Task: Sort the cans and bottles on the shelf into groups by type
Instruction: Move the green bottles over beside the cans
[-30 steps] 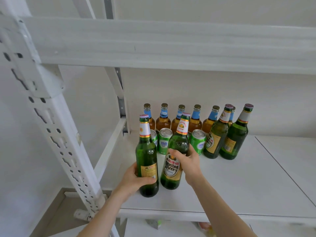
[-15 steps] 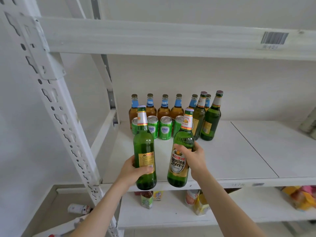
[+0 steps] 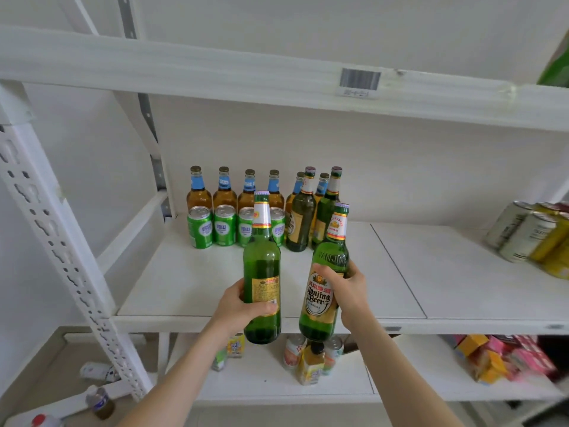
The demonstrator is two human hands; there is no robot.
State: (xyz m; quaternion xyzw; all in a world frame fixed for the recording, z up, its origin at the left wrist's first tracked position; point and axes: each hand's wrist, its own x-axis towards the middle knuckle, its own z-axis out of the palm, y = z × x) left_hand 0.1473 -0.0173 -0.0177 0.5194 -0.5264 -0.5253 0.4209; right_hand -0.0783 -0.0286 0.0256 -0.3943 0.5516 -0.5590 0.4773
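My left hand (image 3: 238, 306) grips a tall green beer bottle (image 3: 262, 263) by its lower body, back label toward me. My right hand (image 3: 346, 288) holds a second green bottle (image 3: 326, 272) marked Yanjing Beer, tilted slightly right. Both bottles hang in the air in front of the white shelf's front edge (image 3: 184, 322). At the back left of the shelf stand several amber bottles with blue neck labels (image 3: 224, 192), a row of green cans (image 3: 225, 225) in front of them, and two more green bottles (image 3: 301, 223) to their right.
A cluster of white and yellow cans (image 3: 529, 234) sits at the shelf's right end. The lower shelf holds small cans and cartons (image 3: 311, 359) and colourful boxes (image 3: 505, 355). A perforated white upright (image 3: 61, 254) stands at left. Bottles lie on the floor (image 3: 98, 399).
Both hands have drawn their green bottles back off the shelf toward me and to the right. The view has pulled back, showing the cans at the right and the lower shelf.
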